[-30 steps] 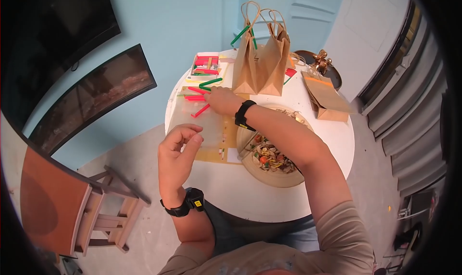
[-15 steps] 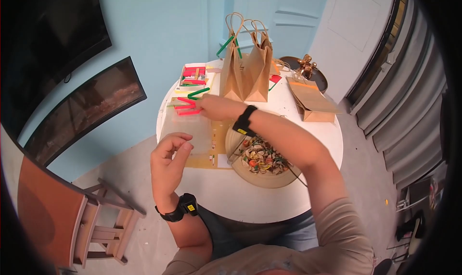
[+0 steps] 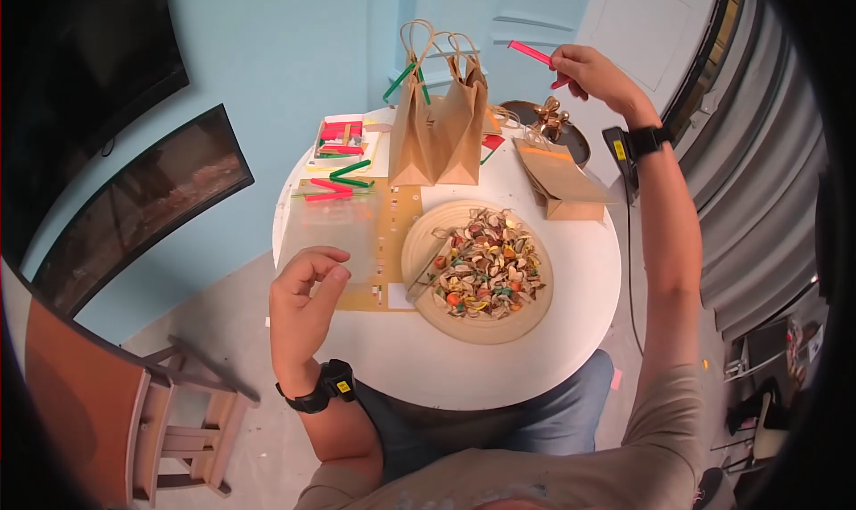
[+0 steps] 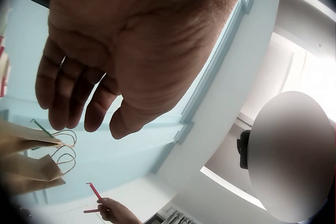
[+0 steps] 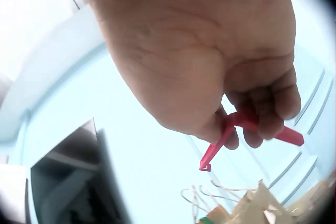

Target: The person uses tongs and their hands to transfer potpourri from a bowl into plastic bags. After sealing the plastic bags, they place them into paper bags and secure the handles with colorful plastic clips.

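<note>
Up at the far right, beyond the table, my right hand (image 3: 599,75) pinches a red bag-sealing clip (image 3: 530,53). The right wrist view shows that clip (image 5: 212,153) spread into a V, with thumb and fingers at its hinge. Low over the table's near left side, my left hand (image 3: 303,309) hovers with fingers loosely bent and nothing in them. Just beyond it lies a clear plastic bag (image 3: 339,234) on a yellow-brown sheet (image 3: 386,242). Other red clips (image 3: 328,194) and a spread green clip (image 3: 350,171) rest at the bag's far end.
A round tan plate (image 3: 419,309) holds dried potpourri pieces (image 3: 495,269) and tongs (image 3: 432,274). Two upright paper bags (image 3: 446,144) stand at the back, a green clip (image 3: 399,82) on one. Nearby are a box of clips (image 3: 312,153), a lying paper bag (image 3: 562,176) and a dark tray (image 3: 581,146).
My right hand has lifted a red clip from the group beside the plastic bag and swung far to the right and up. The left hand keeps nearly the same pose.
</note>
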{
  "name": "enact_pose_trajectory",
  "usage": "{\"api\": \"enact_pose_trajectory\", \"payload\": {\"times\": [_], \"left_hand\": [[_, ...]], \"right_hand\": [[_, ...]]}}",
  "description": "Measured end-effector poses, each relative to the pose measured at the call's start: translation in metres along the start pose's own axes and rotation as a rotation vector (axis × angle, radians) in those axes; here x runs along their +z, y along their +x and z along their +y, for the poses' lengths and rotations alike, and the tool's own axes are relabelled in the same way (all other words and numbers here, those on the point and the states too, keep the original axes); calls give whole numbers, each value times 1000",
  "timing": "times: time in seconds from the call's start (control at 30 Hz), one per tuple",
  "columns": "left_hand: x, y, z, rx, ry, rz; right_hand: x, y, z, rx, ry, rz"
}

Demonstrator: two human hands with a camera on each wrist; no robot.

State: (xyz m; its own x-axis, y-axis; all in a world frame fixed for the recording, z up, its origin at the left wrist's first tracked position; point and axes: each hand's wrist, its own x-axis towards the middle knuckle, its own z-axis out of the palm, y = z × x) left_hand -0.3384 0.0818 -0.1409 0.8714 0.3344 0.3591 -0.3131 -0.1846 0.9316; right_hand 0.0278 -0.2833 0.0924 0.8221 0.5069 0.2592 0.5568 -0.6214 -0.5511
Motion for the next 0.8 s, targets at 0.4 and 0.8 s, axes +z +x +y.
{"api": "enact_pose_trajectory", "payload": {"times": [0.4,0.8], "left_hand": [[30,12,8,17,106,-55],[35,16,0,-17,135,-88]], "right_hand": [[52,147,-22,-3,-413,-131],[73,172,-28,95,-489,-209]]}}
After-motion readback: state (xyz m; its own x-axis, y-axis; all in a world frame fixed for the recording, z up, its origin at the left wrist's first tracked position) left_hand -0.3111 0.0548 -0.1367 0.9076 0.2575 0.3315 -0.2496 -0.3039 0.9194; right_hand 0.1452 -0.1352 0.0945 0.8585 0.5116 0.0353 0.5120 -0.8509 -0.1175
